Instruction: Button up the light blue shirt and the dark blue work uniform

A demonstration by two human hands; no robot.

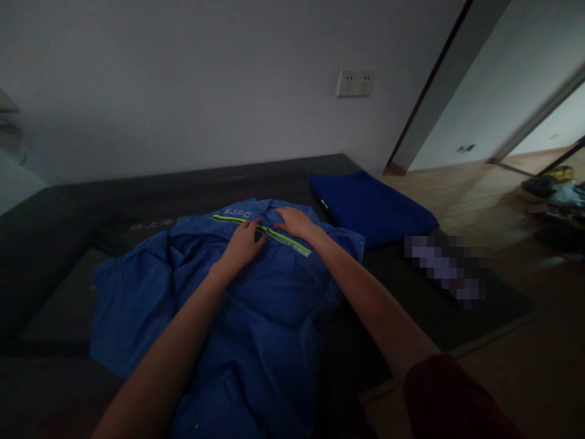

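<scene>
A blue work jacket (269, 317) with a yellow-green and silver reflective stripe and pale letters on its chest lies spread out, front up and wrinkled. My left hand (245, 242) is closed on its front near the middle of the stripe, fingertips pressed together on the cloth. Just to the right and a little higher, my right hand (298, 223) curls its fingers onto the fabric by the front opening below the collar. The fingertips of both hands partly hide the front edge there. One jacket sleeve (130, 299) stretches out to the left.
Beneath the jacket is a dark grey sofa (59, 305) against a pale wall. A folded dark blue cloth item (375, 204) lies at the right, beside a blurred-out flat object (441, 271). A wall socket (355, 83) is above; a cluttered pile (560, 189) sits on the wooden floor.
</scene>
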